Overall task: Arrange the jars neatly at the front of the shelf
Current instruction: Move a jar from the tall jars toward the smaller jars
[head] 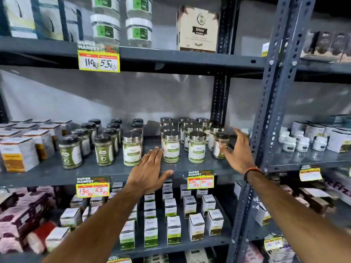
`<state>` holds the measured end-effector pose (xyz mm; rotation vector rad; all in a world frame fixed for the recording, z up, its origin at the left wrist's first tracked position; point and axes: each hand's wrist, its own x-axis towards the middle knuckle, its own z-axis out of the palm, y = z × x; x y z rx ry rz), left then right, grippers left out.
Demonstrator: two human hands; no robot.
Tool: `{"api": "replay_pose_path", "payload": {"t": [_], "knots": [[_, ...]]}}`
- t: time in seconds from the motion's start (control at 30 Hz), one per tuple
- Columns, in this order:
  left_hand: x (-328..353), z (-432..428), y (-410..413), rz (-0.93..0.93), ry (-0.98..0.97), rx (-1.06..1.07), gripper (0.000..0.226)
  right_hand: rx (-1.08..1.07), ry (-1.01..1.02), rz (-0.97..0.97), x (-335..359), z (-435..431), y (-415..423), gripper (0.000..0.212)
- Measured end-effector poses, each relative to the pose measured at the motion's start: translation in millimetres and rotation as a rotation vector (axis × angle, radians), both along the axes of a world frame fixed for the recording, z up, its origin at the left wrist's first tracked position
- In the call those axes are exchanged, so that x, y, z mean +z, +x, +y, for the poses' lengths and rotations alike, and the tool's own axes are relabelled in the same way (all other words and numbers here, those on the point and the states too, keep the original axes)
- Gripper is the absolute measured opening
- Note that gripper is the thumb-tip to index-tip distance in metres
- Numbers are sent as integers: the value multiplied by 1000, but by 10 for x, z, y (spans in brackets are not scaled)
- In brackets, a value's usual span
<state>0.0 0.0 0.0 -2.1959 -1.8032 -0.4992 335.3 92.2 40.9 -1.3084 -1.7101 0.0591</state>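
Note:
Several silver-lidded jars with green and white labels stand on the grey middle shelf [114,172]; three of them [132,150] [171,147] [197,147] line up near the front. A dark-lidded jar [220,145] stands at the right end. Black-lidded green jars [70,151] stand in rows to the left. My left hand [150,171] lies flat with straight fingers, its fingertips at the base of the middle front jar. My right hand [237,150] is spread, fingers beside the dark-lidded jar; I cannot tell if they touch it. Neither hand holds anything.
White and orange boxes [17,152] fill the shelf's left end. A perforated steel upright [273,92] stands just right of my right hand. Price tags [200,180] hang on the shelf's front edge. Small white boxes [173,229] sit on the shelf below.

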Motion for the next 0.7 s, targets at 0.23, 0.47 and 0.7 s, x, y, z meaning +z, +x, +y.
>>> {"api": "replay_pose_path", "payload": {"t": [0.23, 0.47, 0.7], "knots": [[-156, 143, -14, 50, -21, 92, 95, 51, -164, 141, -205, 265, -102, 85], [-179, 145, -8, 121, 26, 118, 84, -26, -148, 129, -274, 418, -91, 63], [-201, 147, -21, 109, 24, 97, 84, 11, -186, 166, -274, 372, -53, 54]]}}
